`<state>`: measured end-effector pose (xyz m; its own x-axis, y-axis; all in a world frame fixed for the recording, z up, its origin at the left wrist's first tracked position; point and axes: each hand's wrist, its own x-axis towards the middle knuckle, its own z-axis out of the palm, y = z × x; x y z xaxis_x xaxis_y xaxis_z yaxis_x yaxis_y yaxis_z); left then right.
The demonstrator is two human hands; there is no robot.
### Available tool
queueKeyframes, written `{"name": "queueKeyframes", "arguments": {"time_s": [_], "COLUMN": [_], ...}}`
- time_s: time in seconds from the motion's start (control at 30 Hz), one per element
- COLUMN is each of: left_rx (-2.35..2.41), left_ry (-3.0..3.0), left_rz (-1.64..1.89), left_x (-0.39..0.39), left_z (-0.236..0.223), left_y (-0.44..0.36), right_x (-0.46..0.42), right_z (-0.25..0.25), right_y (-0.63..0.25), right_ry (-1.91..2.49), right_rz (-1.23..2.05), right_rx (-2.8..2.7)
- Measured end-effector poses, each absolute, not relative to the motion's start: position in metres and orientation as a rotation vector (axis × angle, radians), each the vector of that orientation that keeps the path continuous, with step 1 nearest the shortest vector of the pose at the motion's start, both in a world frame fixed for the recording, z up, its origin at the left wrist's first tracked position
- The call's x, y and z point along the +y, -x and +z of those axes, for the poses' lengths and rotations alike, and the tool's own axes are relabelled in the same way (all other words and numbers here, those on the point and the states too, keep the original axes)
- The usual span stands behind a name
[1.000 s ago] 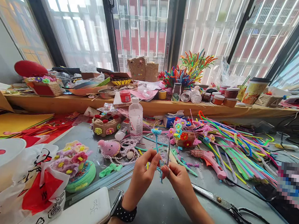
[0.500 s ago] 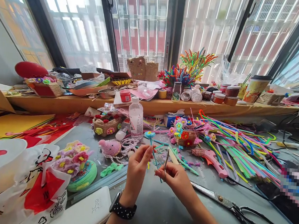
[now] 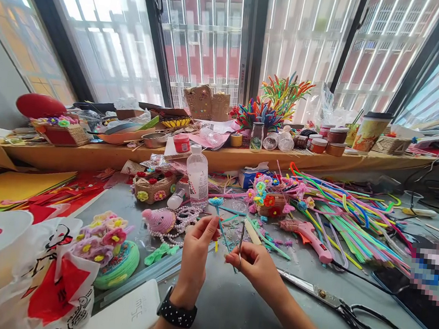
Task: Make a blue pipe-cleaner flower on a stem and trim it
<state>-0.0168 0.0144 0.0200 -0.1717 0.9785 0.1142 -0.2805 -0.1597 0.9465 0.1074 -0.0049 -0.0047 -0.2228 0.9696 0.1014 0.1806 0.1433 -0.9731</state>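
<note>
Pinching the blue flower (image 3: 215,201) by its stem (image 3: 222,230) in the left hand (image 3: 198,239), leaning it left, over the desk (image 3: 227,307) toward its near edge; holding small scissors (image 3: 242,235), pointing them up, in the right hand (image 3: 252,260), beside the stem's lower end.

Metal tool (image 3: 242,234) pt. hidden by R hand (image 3: 254,261), type unclear.

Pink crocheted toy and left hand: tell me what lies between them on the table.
In the head view, strings of pearly beads lie between the pink crocheted toy and the left hand.
</note>
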Motion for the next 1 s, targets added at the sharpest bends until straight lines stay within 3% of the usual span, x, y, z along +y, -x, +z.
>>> {"name": "queueKeyframes", "arguments": {"time_s": [0.33,0.8,1.0], "left_rx": [1.036,1.104,0.972], "left_ry": [-0.966,-1.207,-1.405], "left_rz": [1.610,1.232,1.025], "left_x": [0.015,0.012,0.009], "left_z": [0.020,0.027,0.030], "left_y": [0.018,0.013,0.013], "right_x": [-0.007,-0.003,0.000], "right_z": [-0.002,-0.007,-0.007], "right_y": [-0.106,-0.111,-0.118], "right_ry": [1.178,1.106,1.017], "right_rz": [1.167,1.143,1.176], "right_rx": [-1.690,-1.445,-1.053]}}
